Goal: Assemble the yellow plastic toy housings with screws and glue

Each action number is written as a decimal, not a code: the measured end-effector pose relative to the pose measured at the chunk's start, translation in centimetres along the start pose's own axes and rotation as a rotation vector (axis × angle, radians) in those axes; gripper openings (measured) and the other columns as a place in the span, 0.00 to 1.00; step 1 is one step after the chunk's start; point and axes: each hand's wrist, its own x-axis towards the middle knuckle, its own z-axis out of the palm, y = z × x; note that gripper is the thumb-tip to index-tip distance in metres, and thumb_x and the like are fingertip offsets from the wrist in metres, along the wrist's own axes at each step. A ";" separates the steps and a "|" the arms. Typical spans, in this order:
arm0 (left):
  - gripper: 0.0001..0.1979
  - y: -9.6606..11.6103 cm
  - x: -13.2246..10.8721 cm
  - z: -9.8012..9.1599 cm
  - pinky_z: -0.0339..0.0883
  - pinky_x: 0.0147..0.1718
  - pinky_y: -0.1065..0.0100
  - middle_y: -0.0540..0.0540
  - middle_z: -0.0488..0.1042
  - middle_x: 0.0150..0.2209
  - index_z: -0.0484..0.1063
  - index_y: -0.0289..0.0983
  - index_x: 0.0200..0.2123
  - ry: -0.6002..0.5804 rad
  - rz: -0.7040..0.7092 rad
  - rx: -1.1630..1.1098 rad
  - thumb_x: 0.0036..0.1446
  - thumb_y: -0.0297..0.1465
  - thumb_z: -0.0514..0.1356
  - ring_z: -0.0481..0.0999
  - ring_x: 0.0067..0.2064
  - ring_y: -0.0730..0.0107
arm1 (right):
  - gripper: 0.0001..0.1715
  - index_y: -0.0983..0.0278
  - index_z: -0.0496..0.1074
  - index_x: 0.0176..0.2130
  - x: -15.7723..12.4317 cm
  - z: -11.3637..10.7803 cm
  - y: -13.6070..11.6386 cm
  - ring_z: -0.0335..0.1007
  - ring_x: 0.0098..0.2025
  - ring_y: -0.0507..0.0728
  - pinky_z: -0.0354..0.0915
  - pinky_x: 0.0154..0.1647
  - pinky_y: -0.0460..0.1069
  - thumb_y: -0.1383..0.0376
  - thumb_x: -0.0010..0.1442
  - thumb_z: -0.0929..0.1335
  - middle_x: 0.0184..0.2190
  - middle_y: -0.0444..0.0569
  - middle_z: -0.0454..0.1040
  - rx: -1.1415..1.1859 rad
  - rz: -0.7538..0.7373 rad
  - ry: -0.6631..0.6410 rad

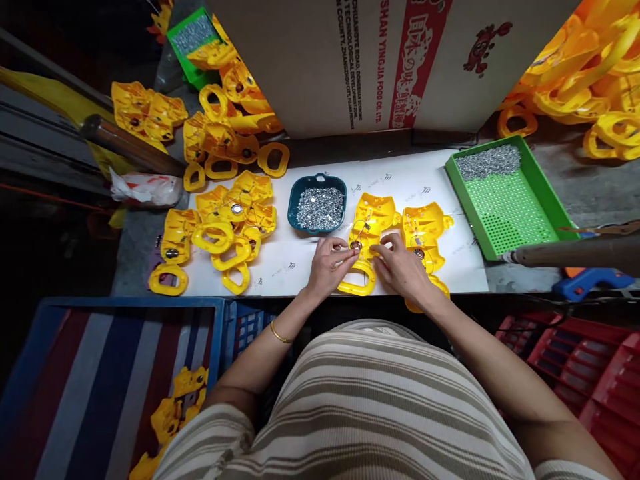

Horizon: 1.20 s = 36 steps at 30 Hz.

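Observation:
In front of me on the white sheet lies a yellow plastic toy shell point(373, 215), its hollow side up, with thin wires and a small round speaker-like part inside. My left hand point(330, 265) has thumb and forefinger pinched together over that round part; whatever is between the fingertips is too small to make out. From the other side, my right hand point(400, 270) grips the shell's right edge with bent fingers. The shell's ring handle point(361, 279) points toward me. Just right of it is a second yellow shell point(420, 223), also wired, partly hidden by my right hand.
Small metal screws fill a dark green tray point(320, 207) beyond my left hand. A green perforated basket point(525, 207) with more screws stands at right. Yellow shells point(235, 213) are heaped at left. A large carton point(370, 67) rises behind; a blue crate point(130, 303) is below left.

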 end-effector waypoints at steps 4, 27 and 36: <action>0.07 1.5 1.2 -0.2 0.69 0.42 0.64 0.46 0.79 0.36 0.81 0.40 0.35 0.111 -0.276 -0.357 0.53 0.35 0.66 0.74 0.39 0.67 | 0.16 0.64 0.71 0.48 -0.4 0.0 0.3 0.73 0.36 0.53 0.68 0.30 0.48 0.62 0.65 0.61 0.46 0.55 0.71 0.253 0.008 0.271; 0.03 1.2 2.0 -1.0 0.68 0.31 0.74 0.50 0.74 0.29 0.70 0.37 0.30 0.157 -1.092 -1.247 0.52 0.30 0.61 0.72 0.30 0.78 | 0.14 0.62 0.74 0.43 0.8 1.6 -1.8 0.67 0.47 0.61 0.66 0.40 0.53 0.58 0.65 0.63 0.42 0.53 0.74 0.121 -0.058 0.207; 0.13 -1.0 1.2 -0.9 0.62 0.23 0.76 0.50 0.71 0.31 0.68 0.37 0.36 0.173 -0.965 -0.846 0.46 0.34 0.64 0.70 0.25 0.78 | 0.18 0.65 0.73 0.47 2.1 1.3 -3.3 0.62 0.48 0.65 0.62 0.40 0.55 0.58 0.65 0.61 0.43 0.58 0.72 -0.102 -0.006 0.031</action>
